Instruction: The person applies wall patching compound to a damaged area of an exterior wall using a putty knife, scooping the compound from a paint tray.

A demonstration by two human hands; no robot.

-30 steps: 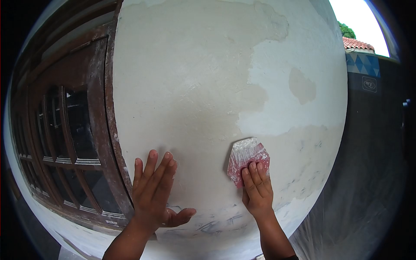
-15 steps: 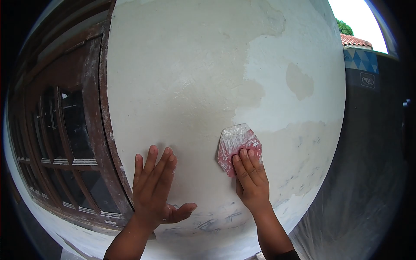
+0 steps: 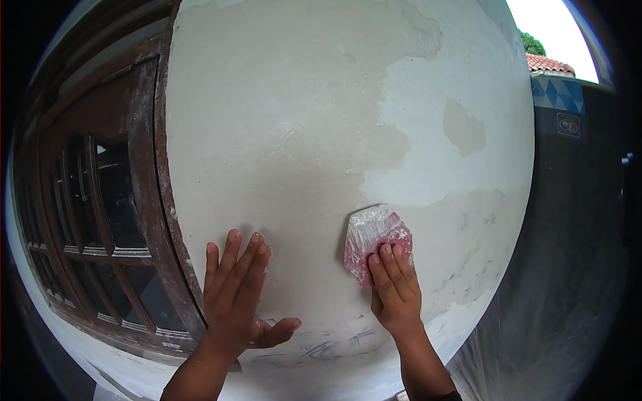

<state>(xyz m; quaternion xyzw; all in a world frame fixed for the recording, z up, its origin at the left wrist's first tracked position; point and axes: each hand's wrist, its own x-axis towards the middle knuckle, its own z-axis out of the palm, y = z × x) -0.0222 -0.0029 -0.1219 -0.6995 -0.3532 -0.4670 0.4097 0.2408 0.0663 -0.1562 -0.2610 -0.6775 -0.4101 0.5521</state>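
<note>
My right hand point(image 3: 396, 294) has its fingers pressed on a red putty scraper point(image 3: 368, 230), many-sided and streaked with white filler. The scraper lies almost flat against the wall point(image 3: 267, 167); my right thumb is mostly hidden behind the hand. On the left, my left hand point(image 3: 234, 294) is spread with its palm to the wall, fingers up and thumb out to the right. Nothing shows in that hand. Wall patches vary between grey-beige and whiter filler, with dark smudges point(image 3: 341, 341) below and between my hands.
A brown wooden window frame point(image 3: 150, 187) with dark panes borders the wall at the left. Beyond the wall's right edge hangs a dark sheet point(image 3: 568, 234) with a blue patterned top. A tiled roof point(image 3: 550, 65) and a tree point(image 3: 531, 44) show behind it.
My right hand and the scraper have shifted down and slightly right along the wall. My left hand stays almost where it was.
</note>
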